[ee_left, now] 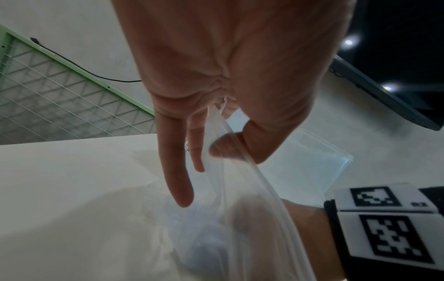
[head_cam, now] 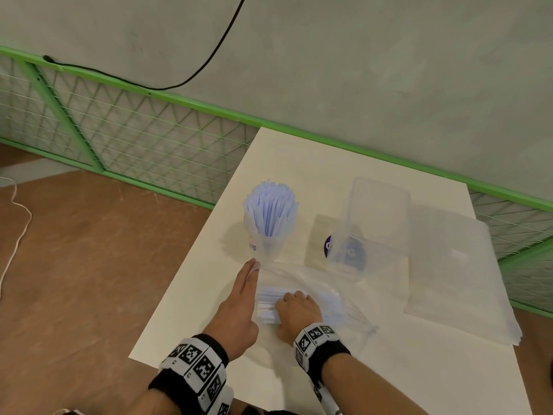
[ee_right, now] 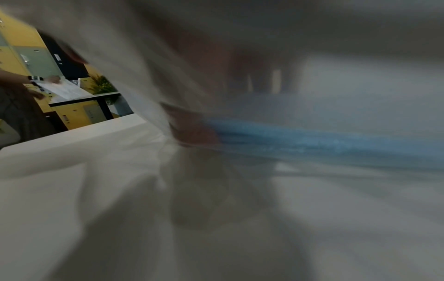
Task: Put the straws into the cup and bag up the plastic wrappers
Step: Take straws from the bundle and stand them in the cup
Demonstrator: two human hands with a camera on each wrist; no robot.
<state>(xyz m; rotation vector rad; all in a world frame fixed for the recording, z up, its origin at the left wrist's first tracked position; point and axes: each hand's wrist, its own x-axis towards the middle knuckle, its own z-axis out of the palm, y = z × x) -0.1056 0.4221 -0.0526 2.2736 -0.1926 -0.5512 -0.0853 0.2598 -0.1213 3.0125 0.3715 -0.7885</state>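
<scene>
A clear cup (head_cam: 267, 245) packed with pale blue straws (head_cam: 270, 209) stands upright on the white table (head_cam: 299, 163). Just in front of it lies a clear zip bag (head_cam: 302, 277). My left hand (head_cam: 253, 266) pinches the bag's rim near the cup; in the left wrist view my left hand (ee_left: 216, 150) has its thumb behind the plastic of the bag (ee_left: 242, 190). My right hand (head_cam: 287, 307) curls over a bundle of bluish-white wrappers (head_cam: 266, 310) at the bag's mouth. The right wrist view is blurred and shows blue wrappers (ee_right: 312, 138) through plastic.
A clear plastic box (head_cam: 378, 217) leans at the back of the table over a purple round label (head_cam: 329, 245). A stack of clear flat bags (head_cam: 457, 271) lies at the right. A green mesh fence (head_cam: 134, 139) runs behind; the table's left edge drops to brown floor.
</scene>
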